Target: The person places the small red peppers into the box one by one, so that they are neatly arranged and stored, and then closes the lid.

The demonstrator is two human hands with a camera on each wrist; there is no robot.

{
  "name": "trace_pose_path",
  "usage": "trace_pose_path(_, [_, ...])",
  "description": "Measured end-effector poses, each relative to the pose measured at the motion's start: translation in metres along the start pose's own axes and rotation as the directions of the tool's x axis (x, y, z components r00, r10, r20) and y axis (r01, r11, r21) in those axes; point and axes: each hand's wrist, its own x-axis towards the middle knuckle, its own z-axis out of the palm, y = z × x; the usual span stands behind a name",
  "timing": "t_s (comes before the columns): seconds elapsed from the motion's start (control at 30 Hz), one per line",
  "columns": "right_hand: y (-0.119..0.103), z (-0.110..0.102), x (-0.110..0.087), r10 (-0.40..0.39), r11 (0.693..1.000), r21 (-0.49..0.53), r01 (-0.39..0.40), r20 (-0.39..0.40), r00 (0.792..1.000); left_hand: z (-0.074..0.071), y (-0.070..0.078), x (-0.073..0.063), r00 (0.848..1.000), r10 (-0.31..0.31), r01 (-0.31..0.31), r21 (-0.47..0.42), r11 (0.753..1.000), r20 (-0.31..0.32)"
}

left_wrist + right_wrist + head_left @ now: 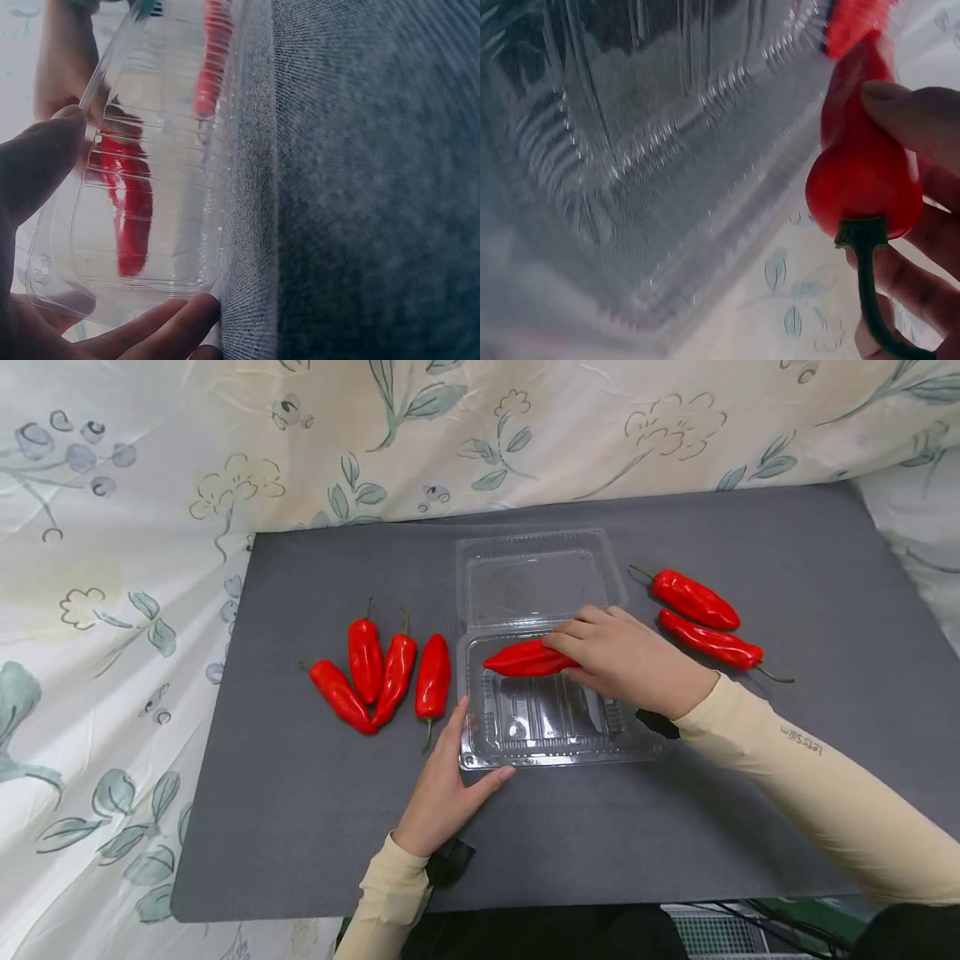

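Note:
A clear plastic clamshell container lies on the table, its lid folded back toward the far side. My right hand holds a red chili pepper sideways over the container's base, tip to the left. Thumb and fingers pinch it in the right wrist view, where its green stem hangs out. My left hand rests on the container's near left corner, fingers fairly straight along the left side and thumb at the front edge. The left wrist view shows the held pepper through the clear wall.
Several red chili peppers lie left of the container. Two more peppers are at its right, close together. Everything sits on a dark grey table, with a floral cloth behind and at the left.

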Motion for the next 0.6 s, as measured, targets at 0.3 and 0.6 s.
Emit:
trace_pose_path(0.3, [-0.005, 0.018, 0.014, -0.021, 0.997, -0.076, 0.027, 0.079, 0.997, 0.001, -0.002, -0.002, 1.0, -0.007, 0.007, -0.003, 1.0, -0.004])
trace_pose_path(0.6, [-0.009, 0.028, 0.017, 0.021, 0.993, -0.115, -0.01, 0.095, 0.995, 0.001, -0.002, -0.001, 1.0, 0.0, 0.0, -0.002, 1.0, 0.005])
